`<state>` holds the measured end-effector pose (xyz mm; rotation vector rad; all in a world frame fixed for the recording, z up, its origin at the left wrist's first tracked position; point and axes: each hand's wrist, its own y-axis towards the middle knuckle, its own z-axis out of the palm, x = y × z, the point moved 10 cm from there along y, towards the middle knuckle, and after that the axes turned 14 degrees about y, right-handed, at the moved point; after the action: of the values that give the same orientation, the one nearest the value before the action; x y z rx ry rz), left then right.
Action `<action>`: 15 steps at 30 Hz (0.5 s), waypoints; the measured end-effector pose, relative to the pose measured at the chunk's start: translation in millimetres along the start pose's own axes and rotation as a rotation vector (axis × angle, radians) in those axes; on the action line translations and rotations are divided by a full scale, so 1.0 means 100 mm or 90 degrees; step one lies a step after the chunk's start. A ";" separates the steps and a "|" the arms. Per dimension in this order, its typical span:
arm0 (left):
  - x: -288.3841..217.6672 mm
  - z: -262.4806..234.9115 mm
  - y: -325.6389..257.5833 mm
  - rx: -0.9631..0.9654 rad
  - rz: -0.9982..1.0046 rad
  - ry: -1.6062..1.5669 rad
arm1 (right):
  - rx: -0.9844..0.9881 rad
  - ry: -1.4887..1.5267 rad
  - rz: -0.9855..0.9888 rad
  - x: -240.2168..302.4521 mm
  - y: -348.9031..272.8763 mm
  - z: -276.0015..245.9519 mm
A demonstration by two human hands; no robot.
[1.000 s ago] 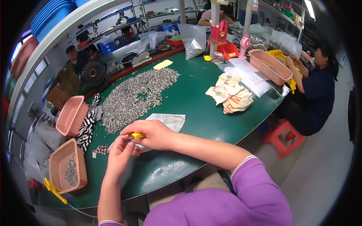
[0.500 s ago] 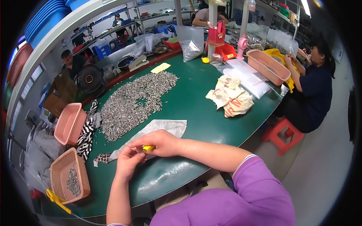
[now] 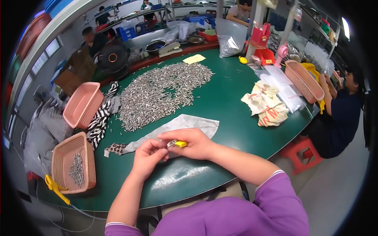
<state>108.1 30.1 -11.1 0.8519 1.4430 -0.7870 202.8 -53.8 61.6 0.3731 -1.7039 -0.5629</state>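
Workshop w/ a big green round table (image 3: 220, 106), other people seated at far benches and one at the right edge.

Hands: left hand (image 3: 147, 157) and right hand (image 3: 193, 142) meet at the near middle of the table, just over the near edge of a pale plastic sheet (image 3: 177, 126). Right hand is pinched narrow around a small yellow tool (image 3: 180, 144), tip pointing left toward the left hand. Left fingers are curled close on a tiny metal piece (image 3: 171, 143), too small to make out; the two hands are touching or nearly so at that spot.

Change vs a sec ago: hands have slid a bit right and nearer, from beside the sheet's left end to its near edge; the yellow tool stayed in the right hand throughout. My read: same piece-by-piece handling going on, one small part being worked w/ the tool, no big shift in the job.

Around: large heap of small silver metal pins (image 3: 161, 92) far-left of the hands; near pink basket (image 3: 75, 163) at the left holds a small batch of pins; second pink basket (image 3: 82, 104) farther left; zebra-print cloth (image 3: 100, 118) between baskets and heap; yellow-handled tool (image 3: 55, 187) at the near-left rim. Crumpled bags (image 3: 267, 106) to the right.
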 end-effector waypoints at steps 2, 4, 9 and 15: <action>-0.07 -0.06 0.02 -0.047 0.033 -0.013 | -0.047 0.068 0.026 -0.06 -0.01 -0.10; -0.09 -0.13 0.00 -0.064 0.054 -0.013 | -0.079 -0.013 -0.005 0.03 0.07 -0.22; -0.15 -0.15 -0.02 -0.078 0.090 -0.023 | -0.132 -0.091 0.009 0.07 0.07 -0.36; -0.22 -0.18 -0.04 -0.096 0.124 -0.023 | -0.060 -0.062 0.040 0.12 0.22 -0.23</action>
<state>95.9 42.3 11.8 0.8437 1.3463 -0.5372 224.1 -45.7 86.4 0.2267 -1.7687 -0.6211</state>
